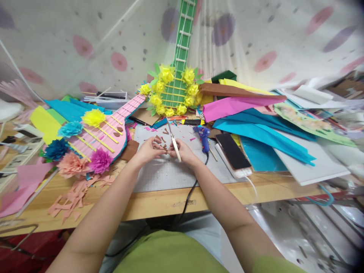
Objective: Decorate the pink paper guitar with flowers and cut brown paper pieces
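Observation:
My two hands meet over a grey cutting mat (pixel 170 172). My right hand (pixel 184 152) is closed round a pair of scissors (pixel 174 141) with a pale handle, blades pointing away from me. My left hand (pixel 149 149) pinches a small brown paper piece (pixel 163 149) at the scissors. Small brown paper scraps (pixel 163 133) lie on the mat just beyond my fingers.
A pink paper guitar (pixel 108 134) with paper flowers lies left; a green guitar (pixel 180 57) ringed by yellow flowers stands behind. A blue glue gun (pixel 203 137) and a phone (pixel 232 151) lie right. Coloured paper sheets (pixel 256 125) pile right; peach scraps (pixel 75 197) litter the wooden table (pixel 159 203).

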The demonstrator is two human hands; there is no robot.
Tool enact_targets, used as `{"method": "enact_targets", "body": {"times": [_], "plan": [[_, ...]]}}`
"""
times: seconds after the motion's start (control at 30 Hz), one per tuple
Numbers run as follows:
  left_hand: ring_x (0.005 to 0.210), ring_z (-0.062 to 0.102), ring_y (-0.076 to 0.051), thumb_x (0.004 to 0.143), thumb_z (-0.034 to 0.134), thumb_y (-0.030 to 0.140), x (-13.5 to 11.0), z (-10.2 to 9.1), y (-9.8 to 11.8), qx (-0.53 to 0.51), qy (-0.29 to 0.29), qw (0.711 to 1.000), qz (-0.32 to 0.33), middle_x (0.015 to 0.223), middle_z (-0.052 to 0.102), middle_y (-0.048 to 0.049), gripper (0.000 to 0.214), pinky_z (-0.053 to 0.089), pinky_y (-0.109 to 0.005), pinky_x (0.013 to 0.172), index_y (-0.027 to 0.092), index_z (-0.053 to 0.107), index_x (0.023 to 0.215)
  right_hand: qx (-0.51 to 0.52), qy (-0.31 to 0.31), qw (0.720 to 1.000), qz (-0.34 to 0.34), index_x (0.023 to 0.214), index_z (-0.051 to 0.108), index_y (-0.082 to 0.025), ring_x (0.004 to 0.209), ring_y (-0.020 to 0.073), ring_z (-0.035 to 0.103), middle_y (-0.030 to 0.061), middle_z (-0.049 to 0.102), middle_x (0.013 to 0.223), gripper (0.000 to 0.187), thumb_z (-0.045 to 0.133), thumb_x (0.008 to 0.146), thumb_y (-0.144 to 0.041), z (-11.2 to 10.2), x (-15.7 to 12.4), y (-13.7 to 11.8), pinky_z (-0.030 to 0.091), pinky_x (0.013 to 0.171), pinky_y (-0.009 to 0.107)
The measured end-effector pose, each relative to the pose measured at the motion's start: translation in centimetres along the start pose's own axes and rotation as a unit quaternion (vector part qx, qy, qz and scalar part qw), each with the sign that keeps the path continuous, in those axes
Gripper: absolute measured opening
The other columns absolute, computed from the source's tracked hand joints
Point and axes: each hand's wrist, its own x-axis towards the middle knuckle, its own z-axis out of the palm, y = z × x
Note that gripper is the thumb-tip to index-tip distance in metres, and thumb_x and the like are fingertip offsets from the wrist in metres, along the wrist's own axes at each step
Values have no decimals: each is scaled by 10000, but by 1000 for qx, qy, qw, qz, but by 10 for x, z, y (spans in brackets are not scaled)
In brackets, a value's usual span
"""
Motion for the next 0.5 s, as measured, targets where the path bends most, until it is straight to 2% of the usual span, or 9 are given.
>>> {"method": "enact_targets", "body": {"times": [0.1,0.23,0.33,0.5], "plan": [[610,634,-152,523,760,156,0,-4,5,20,-26,999,12,624,650,3,384,489,-248,532,176,481,786,7,-11,1000,-1,810,413,-210,536,82,504,-60,561,676,439,726,515,-300,2,-1,-1,395,542,242],[588,631,-160,470,784,208,4,-21,10,47,11,999,26,581,616,21,392,490,-256,516,177,489,728,10,-7,1000,-1,800,404,-210,534,83,500,-56,560,671,457,741,513,-326,1,0,1,394,548,247],[613,643,-175,437,805,245,5,-54,19,43,64,996,41,590,611,20,428,498,-264,528,178,492,720,8,9,1000,-12,793,395,-213,534,86,503,-56,559,662,454,733,523,-353,-3,2,3,400,553,253],[650,648,-169,471,817,258,-1,-124,40,79,162,982,60,670,662,-19,428,502,-296,622,166,520,766,-14,24,1000,-6,795,401,-214,531,87,494,-57,554,665,441,725,534,-360,-7,2,1,399,547,256]]}}
